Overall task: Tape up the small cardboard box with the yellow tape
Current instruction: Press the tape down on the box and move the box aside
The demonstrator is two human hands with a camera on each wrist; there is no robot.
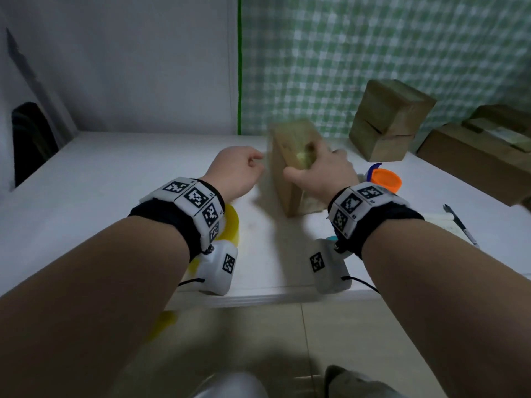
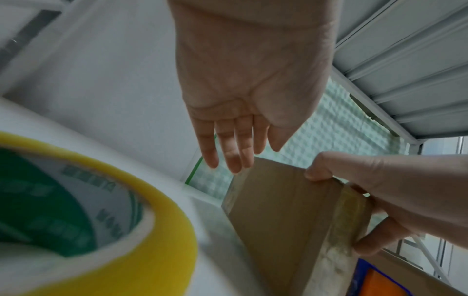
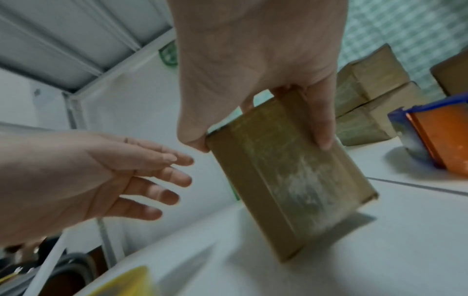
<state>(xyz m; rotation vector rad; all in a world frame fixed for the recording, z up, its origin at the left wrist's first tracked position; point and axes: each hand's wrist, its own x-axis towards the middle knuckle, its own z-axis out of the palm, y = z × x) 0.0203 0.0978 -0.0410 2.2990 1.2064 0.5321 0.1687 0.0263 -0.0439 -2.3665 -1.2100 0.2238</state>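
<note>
A small cardboard box (image 1: 290, 168) stands tilted on one end on the white table (image 1: 115, 182), with a strip of tape (image 3: 286, 176) along its facing side. My right hand (image 1: 319, 168) grips the box (image 3: 283, 180) from above, thumb on one edge and fingers (image 3: 321, 124) over the other. My left hand (image 1: 238, 170) hovers just left of the box (image 2: 286, 210), holding nothing; its fingers (image 2: 233, 148) are straight and relaxed and clear of the cardboard. The yellow tape roll (image 2: 126, 230) lies flat on the table under my left wrist (image 1: 232, 225).
Two stacked cardboard boxes (image 1: 388, 122) stand at the back right, a bigger carton (image 1: 474, 156) beyond them. An orange and blue object (image 1: 383, 179) sits right of the held box. A black pen (image 1: 459, 225) lies at the right. The table's front edge (image 1: 273, 297) is close.
</note>
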